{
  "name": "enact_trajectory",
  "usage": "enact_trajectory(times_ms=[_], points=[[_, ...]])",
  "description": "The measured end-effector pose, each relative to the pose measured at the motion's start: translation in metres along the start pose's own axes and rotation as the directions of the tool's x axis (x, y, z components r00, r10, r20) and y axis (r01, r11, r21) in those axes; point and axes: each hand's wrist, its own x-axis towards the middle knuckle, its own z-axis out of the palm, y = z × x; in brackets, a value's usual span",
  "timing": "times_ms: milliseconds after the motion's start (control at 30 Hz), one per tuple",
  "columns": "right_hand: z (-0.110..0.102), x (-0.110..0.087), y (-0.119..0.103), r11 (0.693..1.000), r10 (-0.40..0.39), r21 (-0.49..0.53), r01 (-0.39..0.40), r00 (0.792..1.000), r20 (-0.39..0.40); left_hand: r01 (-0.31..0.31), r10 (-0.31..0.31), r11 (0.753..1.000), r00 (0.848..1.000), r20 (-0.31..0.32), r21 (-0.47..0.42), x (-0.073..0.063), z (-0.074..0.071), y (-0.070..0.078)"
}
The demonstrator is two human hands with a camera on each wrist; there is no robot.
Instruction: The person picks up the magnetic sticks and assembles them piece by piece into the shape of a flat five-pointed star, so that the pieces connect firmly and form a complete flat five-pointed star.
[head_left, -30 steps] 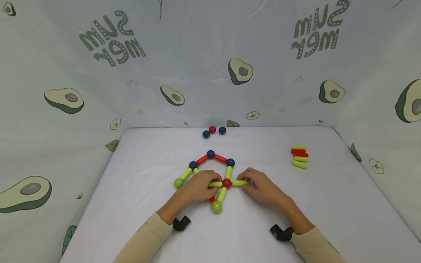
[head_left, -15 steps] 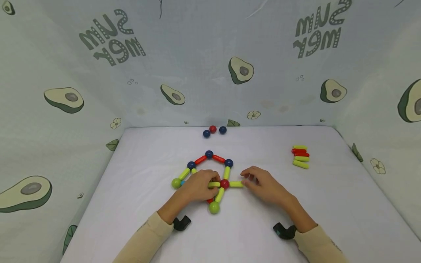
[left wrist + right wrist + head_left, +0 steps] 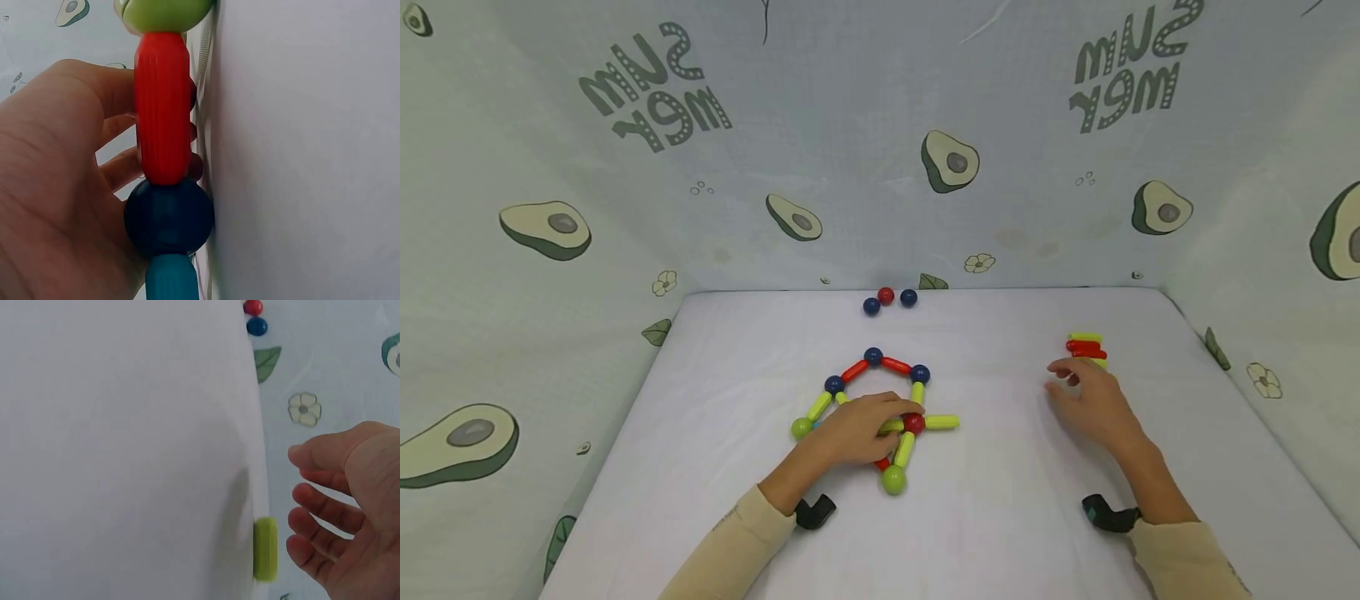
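A frame of magnetic rods and balls lies on the white table, partly hidden under my left hand (image 3: 861, 429). That hand's thumb and index finger pinch around a yellow-green rod (image 3: 891, 426), the index fingertip at the red ball (image 3: 913, 423). Another yellow-green rod (image 3: 942, 422) sticks out to the ball's right. In the left wrist view, a red rod (image 3: 162, 106) joins a green ball (image 3: 165, 12) and a navy ball (image 3: 169, 215) beside the palm. My right hand (image 3: 1093, 404), fingers loosely bent and holding nothing, hovers at the loose rods; a yellow-green rod (image 3: 265, 550) lies near its fingertips.
Loose red rods (image 3: 1083, 346) and yellow-green rods are stacked at the table's right. Two navy balls (image 3: 908, 297) and a red ball (image 3: 886, 296) sit along the back edge. A printed cloth (image 3: 850, 125) hangs behind and around the table (image 3: 1000, 517).
My right hand has let go of the right-hand yellow-green rod and moved right to the loose rods. The left hand stays on the frame, its index finger now stretched further onto the red ball.
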Motion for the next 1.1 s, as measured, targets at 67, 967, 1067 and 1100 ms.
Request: enact_trajectory(times_ms=[67,967,1067,1100], points=[[-0.008,-0.002,0.014,1.000,0.020,-0.024,-0.020,0.999,-0.030,0.016,-0.016,1.000,1.000,0.002,0.013,-0.001,-0.001,0.002],[0.012,0.013,-0.007,0.997,-0.060,-0.045,0.066,0.990,0.125,-0.058,0.059,0.998,0.998,0.037,-0.030,0.001,0.000,-0.003],[0.024,0.018,-0.028,0.995,-0.103,-0.001,0.105,0.983,0.152,-0.061,0.062,0.997,0.997,0.043,-0.040,0.001,0.000,-0.002],[0.028,0.019,-0.034,0.993,-0.118,0.013,0.117,0.981,0.156,-0.058,0.060,0.997,0.997,0.046,-0.043,0.002,0.001,-0.002]])
